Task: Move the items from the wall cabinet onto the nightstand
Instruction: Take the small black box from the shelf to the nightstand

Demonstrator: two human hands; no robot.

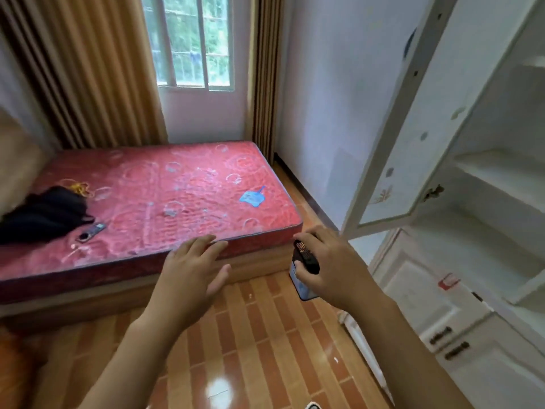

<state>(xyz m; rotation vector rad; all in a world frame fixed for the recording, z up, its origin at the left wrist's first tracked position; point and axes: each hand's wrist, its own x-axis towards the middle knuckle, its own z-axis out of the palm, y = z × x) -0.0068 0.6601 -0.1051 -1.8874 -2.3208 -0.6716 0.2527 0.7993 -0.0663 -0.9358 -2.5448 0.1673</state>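
Items from the wall cabinet (486, 160) are in transit: the right hand (327, 267) curls round what look like 2 things stacked, a small dark gadget (306, 256) on top and a flat phone-like slab (299, 286) beneath, though blur makes both hard to name. Gripping them together probably saves a trip. The left hand (196, 270) holds nothing, fingers straight and spread, likely kept free for balance or for setting things down. Both hands hang over the tiled floor (250, 335) near the bed (165, 196) corner; the cabinet's glass door (413, 137) stands open. No nightstand is in view.
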